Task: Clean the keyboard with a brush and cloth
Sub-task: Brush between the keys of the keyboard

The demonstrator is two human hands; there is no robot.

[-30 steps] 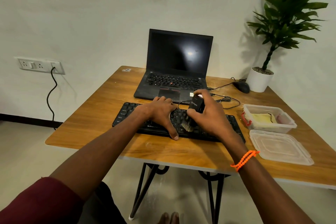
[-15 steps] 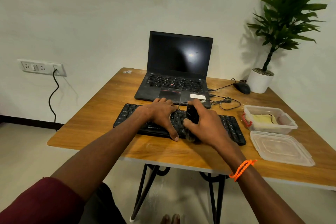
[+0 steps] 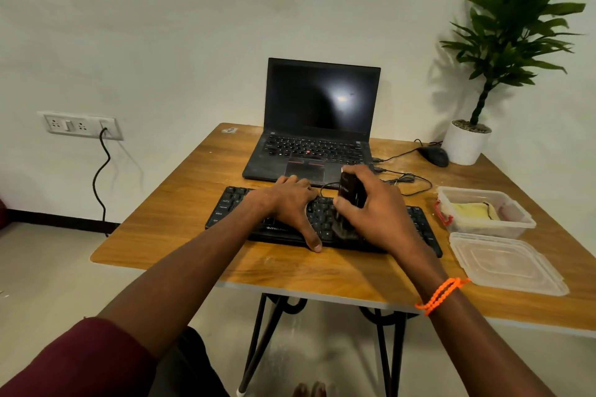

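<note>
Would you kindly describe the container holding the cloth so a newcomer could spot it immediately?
On the wooden table, look along the right edge, beyond the black external keyboard. Two clear plastic pieces lie there; the farther one is the open tub. Unlike the flat lid nearer the person, it is deep and holds a yellow cloth.
</note>
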